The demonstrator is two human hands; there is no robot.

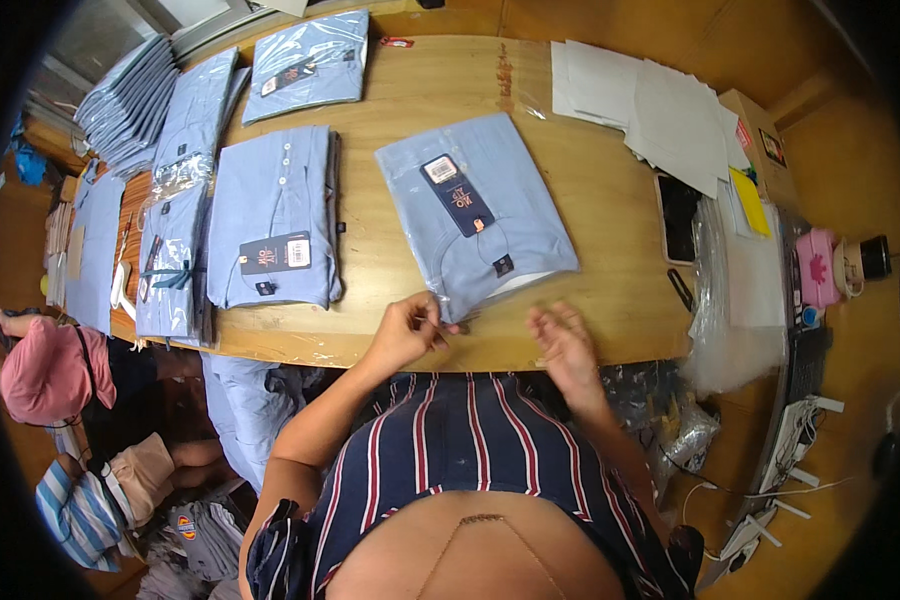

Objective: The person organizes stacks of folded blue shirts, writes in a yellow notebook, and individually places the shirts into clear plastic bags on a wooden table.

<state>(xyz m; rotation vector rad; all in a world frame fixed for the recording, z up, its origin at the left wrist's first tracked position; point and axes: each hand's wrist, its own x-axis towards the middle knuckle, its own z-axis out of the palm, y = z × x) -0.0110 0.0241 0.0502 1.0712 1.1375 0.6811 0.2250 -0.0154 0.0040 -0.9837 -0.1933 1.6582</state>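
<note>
In front of me a folded light-blue shirt (530, 195) lies at a slant in a clear plastic bag, its collar end toward me. A dark hang tag (458, 195) with a white label rests on it, and a small dark neck label (503, 264) shows inside the collar. My left hand (408, 332) is closed at the bag's near-left corner, fingers curled and pinched; what they hold is too small to make out. Off the bag's near-right side, over the table edge, hovers my right hand (567, 350); motion smears its fingers and I see nothing in it.
To the left lie a tagged shirt stack (270, 210), more bagged shirts (305, 70) and a tall pile (125, 105). White papers (660, 110), a dark phone (678, 215), clear plastic bags (715, 300) and a pink box (818, 268) are on the right. Two people (55, 370) are at the left.
</note>
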